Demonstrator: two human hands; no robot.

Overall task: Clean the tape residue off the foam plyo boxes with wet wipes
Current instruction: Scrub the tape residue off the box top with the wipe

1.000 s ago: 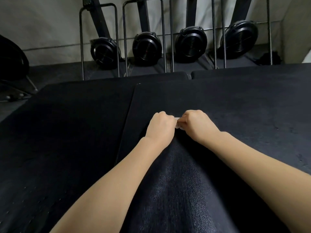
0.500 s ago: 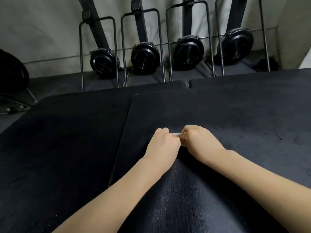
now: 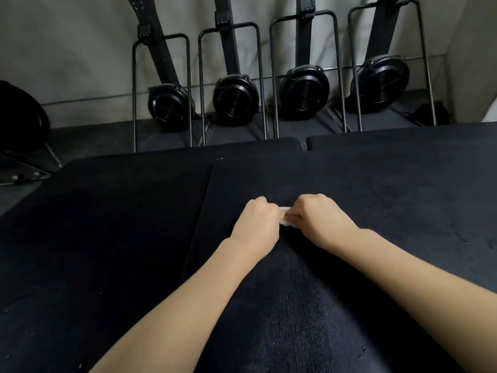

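Two black foam plyo boxes fill the foreground, one at the left (image 3: 102, 238) and one at the right (image 3: 376, 200), with a seam between them. On the right box, my left hand (image 3: 256, 224) and my right hand (image 3: 320, 219) sit close together, knuckles up, fingers curled. Between them shows a small strip of white wet wipe (image 3: 285, 215), which both hands pinch. Most of the wipe is hidden under the fingers. A few pale specks dot the right box's surface at the far right.
Beyond the boxes, several black rowing machines (image 3: 304, 92) stand upright against a pale wall, each behind a thin metal frame (image 3: 161, 90). A dark round object (image 3: 21, 117) sits at the far left on the grey floor.
Both hands stay together on the wipe, shifting only slightly on the box. The view tilted down, so the hands and the machines sit lower in frame than a second ago.
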